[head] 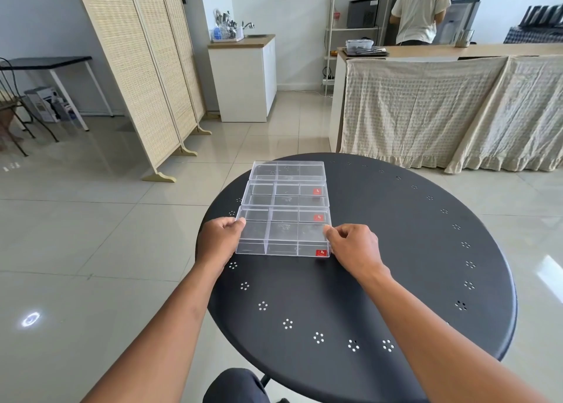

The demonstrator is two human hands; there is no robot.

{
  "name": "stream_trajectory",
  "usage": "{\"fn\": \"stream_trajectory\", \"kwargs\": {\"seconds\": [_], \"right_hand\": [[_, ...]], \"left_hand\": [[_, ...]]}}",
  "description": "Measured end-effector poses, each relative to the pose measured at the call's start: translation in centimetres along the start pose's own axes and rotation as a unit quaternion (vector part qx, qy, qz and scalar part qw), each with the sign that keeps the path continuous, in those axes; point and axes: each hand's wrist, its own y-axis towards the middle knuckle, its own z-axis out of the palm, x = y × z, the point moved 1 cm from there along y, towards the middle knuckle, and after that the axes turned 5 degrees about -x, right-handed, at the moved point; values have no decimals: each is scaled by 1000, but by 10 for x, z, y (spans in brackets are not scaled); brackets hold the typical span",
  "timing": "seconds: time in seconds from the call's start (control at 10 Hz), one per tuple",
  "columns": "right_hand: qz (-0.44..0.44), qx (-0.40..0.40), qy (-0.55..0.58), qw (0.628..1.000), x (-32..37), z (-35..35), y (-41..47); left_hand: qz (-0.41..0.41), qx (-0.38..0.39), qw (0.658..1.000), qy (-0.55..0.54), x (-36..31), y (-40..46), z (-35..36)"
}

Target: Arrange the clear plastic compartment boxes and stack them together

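Both hands, left hand (224, 238) and right hand (350, 245), clamp the nearest box (283, 235) between them; two more boxes (286, 183) lie just beyond. A level, even lift should keep it square.

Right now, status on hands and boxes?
Left hand and right hand grip nearest box by its ends. Two more boxes lined up behind. Table otherwise bare.
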Motion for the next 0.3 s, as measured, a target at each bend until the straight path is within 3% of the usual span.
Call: {"fn": "stream_trajectory", "kwargs": {"seconds": [0.2, 0.3], "right_hand": [[-7, -4, 28, 1000, -7, -27, -2], [5, -32, 23, 999, -5, -45, -5]], "left_hand": [[177, -112, 973, 100, -13, -30, -5], [253, -105, 957, 94, -28, -45, 3]]}}
